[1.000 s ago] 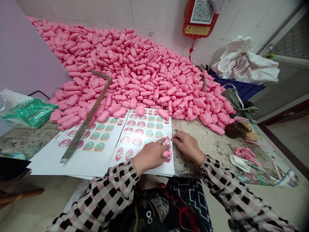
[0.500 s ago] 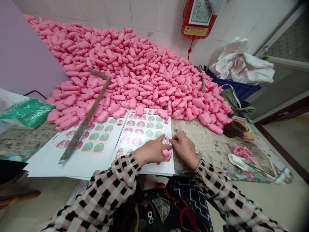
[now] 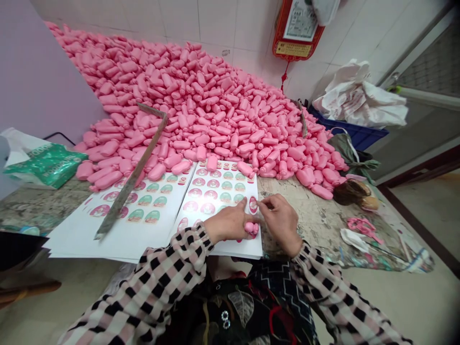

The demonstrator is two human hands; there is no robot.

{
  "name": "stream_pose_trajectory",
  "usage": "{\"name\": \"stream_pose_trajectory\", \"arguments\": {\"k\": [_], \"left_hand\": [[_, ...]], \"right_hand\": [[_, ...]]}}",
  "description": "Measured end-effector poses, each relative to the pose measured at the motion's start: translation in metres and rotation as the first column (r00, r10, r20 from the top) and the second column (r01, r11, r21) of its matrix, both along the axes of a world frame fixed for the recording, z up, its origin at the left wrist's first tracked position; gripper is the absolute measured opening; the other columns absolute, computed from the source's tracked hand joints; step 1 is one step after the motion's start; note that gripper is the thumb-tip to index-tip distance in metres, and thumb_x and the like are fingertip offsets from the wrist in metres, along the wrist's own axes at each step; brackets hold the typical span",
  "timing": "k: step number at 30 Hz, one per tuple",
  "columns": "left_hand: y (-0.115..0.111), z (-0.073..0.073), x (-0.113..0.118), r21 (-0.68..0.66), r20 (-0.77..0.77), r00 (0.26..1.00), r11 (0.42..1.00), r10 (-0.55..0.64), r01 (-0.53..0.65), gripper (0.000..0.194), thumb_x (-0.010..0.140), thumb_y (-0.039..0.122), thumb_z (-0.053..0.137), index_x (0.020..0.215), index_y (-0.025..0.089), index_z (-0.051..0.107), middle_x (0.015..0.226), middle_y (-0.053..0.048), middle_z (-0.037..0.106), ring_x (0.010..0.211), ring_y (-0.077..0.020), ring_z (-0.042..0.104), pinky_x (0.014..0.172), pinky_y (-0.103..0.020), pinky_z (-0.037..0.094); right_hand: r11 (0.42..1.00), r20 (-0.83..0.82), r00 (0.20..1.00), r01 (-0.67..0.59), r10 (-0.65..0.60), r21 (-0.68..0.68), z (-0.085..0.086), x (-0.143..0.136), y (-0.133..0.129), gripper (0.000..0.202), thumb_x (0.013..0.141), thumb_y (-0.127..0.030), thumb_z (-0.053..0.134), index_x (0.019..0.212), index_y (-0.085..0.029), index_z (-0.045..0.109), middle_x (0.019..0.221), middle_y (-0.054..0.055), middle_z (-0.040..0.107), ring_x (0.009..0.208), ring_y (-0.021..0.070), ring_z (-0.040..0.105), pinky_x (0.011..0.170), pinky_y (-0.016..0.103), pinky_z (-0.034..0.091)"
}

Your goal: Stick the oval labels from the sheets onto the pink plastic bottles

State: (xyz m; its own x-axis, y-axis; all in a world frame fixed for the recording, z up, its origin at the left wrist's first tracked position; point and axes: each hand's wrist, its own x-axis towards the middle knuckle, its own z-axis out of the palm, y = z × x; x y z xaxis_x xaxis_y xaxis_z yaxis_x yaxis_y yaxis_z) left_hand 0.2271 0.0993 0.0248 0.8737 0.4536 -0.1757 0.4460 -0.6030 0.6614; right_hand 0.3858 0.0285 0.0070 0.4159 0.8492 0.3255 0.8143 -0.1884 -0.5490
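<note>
Over worn tabletop [image 3: 316,215], left hand [image 3: 229,223] clasps pink bottle [image 3: 249,227], right hand [image 3: 282,221] pinches oval label [image 3: 253,205] (long axis pointing away).

Left hand [image 3: 230,223] holding pink bottle [image 3: 250,228], right hand [image 3: 282,221] at oval sticker [image 3: 253,205], sticker sheets [image 3: 237,249], heaped pink bottles [image 3: 201,103]

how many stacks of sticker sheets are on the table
2: the left stack lies under the L-shaped bar, the right stack under the left hand. More could be hidden beneath the pink bottles.

Pale tiled wall [image 3: 215,19], red hanging [image 3: 299,28]; stained, worn tabletop [image 3: 316,218]; light floor [image 3: 402,297].
</note>
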Motion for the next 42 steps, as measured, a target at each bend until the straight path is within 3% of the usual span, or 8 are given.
{"name": "stream_pose_trajectory", "arguments": {"k": [3, 5, 8, 10, 13, 34, 38, 42], "left_hand": [[-0.005, -0.002, -0.009, -0.189, 0.203, 0.969, 0.977, 0.140, -0.102, 0.041, 0.068, 0.045, 0.066, 0.104, 0.027, 0.065, 0.110, -0.006, 0.056, 0.085, -0.0215, 0.059, 0.080, -0.032, 0.044], [-0.013, -0.003, -0.015, -0.480, 0.340, 0.861, 0.857, 0.378, -0.187, 0.039, 0.073, 0.050, 0.062, 0.101, 0.022, 0.062, 0.091, -0.004, 0.060, 0.077, -0.0175, 0.059, 0.072, -0.027, 0.045], [-0.028, -0.003, -0.020, -0.901, 0.276, 0.665, 0.428, 0.694, -0.073, 0.050, 0.079, 0.062, 0.047, 0.101, 0.018, 0.055, 0.078, -0.004, 0.059, 0.059, -0.0124, 0.055, 0.055, -0.024, 0.043], [-0.037, -0.001, -0.020, -0.986, 0.158, 0.590, 0.153, 0.792, 0.058, 0.055, 0.079, 0.066, 0.041, 0.097, 0.016, 0.054, 0.075, -0.004, 0.057, 0.057, -0.0121, 0.055, 0.052, -0.023, 0.042], [-0.047, 0.001, -0.019, -0.994, 0.048, 0.517, -0.012, 0.855, 0.112, 0.054, 0.079, 0.065, 0.043, 0.094, 0.014, 0.055, 0.071, -0.004, 0.057, 0.057, -0.0119, 0.055, 0.051, -0.023, 0.044], [-0.058, -0.004, -0.021, -0.987, 0.156, 0.505, 0.121, 0.849, 0.102, 0.055, 0.079, 0.064, 0.042, 0.101, 0.014, 0.052, 0.072, -0.002, 0.055, 0.058, -0.0117, 0.056, 0.055, -0.024, 0.047], [-0.058, 0.000, -0.030, -0.970, 0.227, 0.626, 0.230, 0.746, 0.078, 0.036, 0.076, 0.032, 0.066, 0.102, 0.019, 0.046, 0.076, 0.000, 0.056, 0.060, -0.0121, 0.057, 0.057, -0.025, 0.047], [-0.060, -0.001, -0.039, -0.972, 0.226, 0.702, 0.208, 0.676, 0.113, 0.037, 0.069, 0.006, 0.061, 0.100, 0.019, 0.045, 0.085, -0.001, 0.058, 0.063, -0.0112, 0.059, 0.060, -0.026, 0.049]], "right_hand": [[0.990, -0.289, 0.957, 0.058, -0.019, 0.128, 0.006, 0.007, -0.001, 0.025, 0.079, -0.044, 0.059, 0.075, -0.020, 0.062, 0.076, 0.002, 0.060, 0.070, 0.0162, 0.054, 0.065, 0.028, 0.040], [0.984, -0.469, 0.883, 0.056, 0.031, 0.172, 0.012, 0.004, -0.005, 0.025, 0.076, -0.044, 0.063, 0.075, -0.019, 0.062, 0.073, 0.002, 0.060, 0.068, 0.0163, 0.053, 0.063, 0.028, 0.042], [0.981, -0.612, 0.779, -0.022, 0.137, 0.191, 0.022, -0.014, -0.016, 0.024, 0.072, -0.042, 0.068, 0.076, -0.019, 0.062, 0.072, 0.001, 0.060, 0.066, 0.0152, 0.052, 0.061, 0.027, 0.042], [0.977, -0.627, 0.754, -0.103, 0.198, 0.185, 0.027, -0.030, -0.024, 0.022, 0.073, -0.040, 0.068, 0.073, -0.019, 0.062, 0.072, 0.001, 0.060, 0.064, 0.0146, 0.052, 0.059, 0.027, 0.042], [0.968, -0.616, 0.747, -0.186, 0.249, 0.166, 0.030, -0.048, -0.032, 0.020, 0.074, -0.039, 0.067, 0.070, -0.020, 0.062, 0.069, 0.000, 0.059, 0.060, 0.0137, 0.051, 0.056, 0.026, 0.042], [0.965, -0.619, 0.742, -0.219, 0.259, 0.142, 0.024, -0.056, -0.038, 0.022, 0.076, -0.039, 0.065, 0.069, -0.019, 0.061, 0.069, 0.000, 0.060, 0.059, 0.0132, 0.054, 0.056, 0.026, 0.043], [0.955, -0.407, 0.865, -0.261, 0.295, 0.138, 0.022, -0.049, -0.043, 0.021, 0.081, -0.039, 0.060, 0.075, -0.020, 0.064, 0.073, 0.002, 0.060, 0.067, 0.0144, 0.055, 0.061, 0.025, 0.042], [0.951, -0.259, 0.915, -0.296, 0.309, 0.087, 0.021, -0.034, -0.044, 0.019, 0.083, -0.039, 0.058, 0.082, -0.022, 0.066, 0.080, 0.002, 0.060, 0.073, 0.0145, 0.055, 0.065, 0.026, 0.040]]}}
